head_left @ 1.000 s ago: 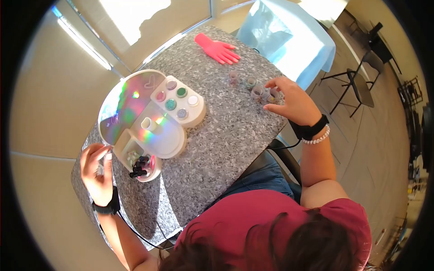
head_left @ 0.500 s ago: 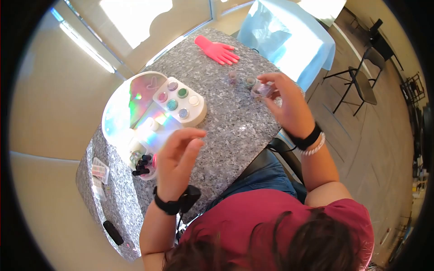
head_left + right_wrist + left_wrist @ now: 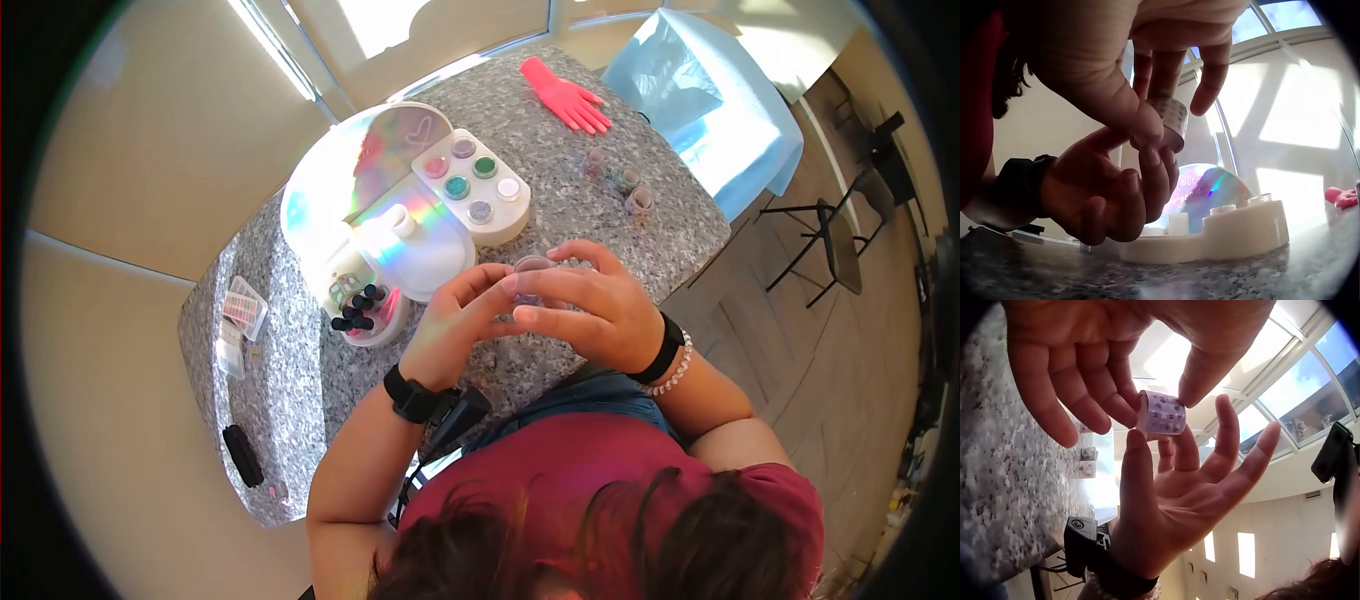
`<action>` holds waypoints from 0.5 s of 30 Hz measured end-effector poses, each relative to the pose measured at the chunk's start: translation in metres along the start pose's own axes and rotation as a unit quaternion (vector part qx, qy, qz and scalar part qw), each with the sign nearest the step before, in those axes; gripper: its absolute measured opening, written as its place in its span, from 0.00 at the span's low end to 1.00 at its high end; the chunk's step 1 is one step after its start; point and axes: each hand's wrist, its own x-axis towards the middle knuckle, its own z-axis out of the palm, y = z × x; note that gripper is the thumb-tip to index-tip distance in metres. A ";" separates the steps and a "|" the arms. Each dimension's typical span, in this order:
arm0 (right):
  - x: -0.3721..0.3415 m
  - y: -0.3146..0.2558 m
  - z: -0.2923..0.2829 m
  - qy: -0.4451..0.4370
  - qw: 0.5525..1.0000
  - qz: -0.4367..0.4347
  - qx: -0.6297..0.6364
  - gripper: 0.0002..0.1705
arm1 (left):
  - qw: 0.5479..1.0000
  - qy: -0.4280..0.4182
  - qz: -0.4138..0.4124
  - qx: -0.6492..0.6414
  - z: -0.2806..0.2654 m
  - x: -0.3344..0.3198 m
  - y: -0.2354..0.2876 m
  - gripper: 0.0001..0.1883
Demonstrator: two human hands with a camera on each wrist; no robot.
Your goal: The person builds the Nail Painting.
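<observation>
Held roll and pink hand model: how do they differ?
The held roll is a small, patterned, pale purple cylinder; the pink hand model is larger and plain.

The held roll is gripped by the left hand and right hand; the pink hand model lies on the table.

In the head view, the right hand [image 3: 600, 318] is partly hiding the roll [image 3: 532, 264]. In the right wrist view, the right edge is cutting off the far pink dummy hand [image 3: 1343, 197].
</observation>
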 end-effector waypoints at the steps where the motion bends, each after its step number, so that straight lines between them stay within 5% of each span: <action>1: 0.000 -0.002 -0.001 -0.016 1.000 -0.010 -0.006 0.32 | 1.000 -0.007 0.009 -0.006 -0.002 0.001 -0.002 0.23; 8: -0.006 -0.001 0.001 -0.014 0.999 -0.011 0.033 0.34 | 0.999 -0.018 0.035 0.036 -0.013 0.005 -0.004 0.17; 10: -0.003 -0.003 -0.006 0.058 0.988 0.094 0.104 0.43 | 0.997 -0.016 0.059 0.038 -0.011 0.005 -0.004 0.16; 11: 0.000 -0.004 -0.004 0.057 0.988 0.093 0.105 0.43 | 0.996 -0.016 0.083 0.042 -0.010 0.004 -0.004 0.15; 13: 0.006 -0.006 0.001 0.052 0.958 0.245 0.140 0.47 | 0.992 -0.041 0.109 0.048 -0.003 -0.001 -0.001 0.16; 15: -0.001 -0.002 0.005 0.025 0.943 0.273 0.190 0.47 | 0.987 -0.068 0.137 0.055 -0.002 -0.002 0.000 0.16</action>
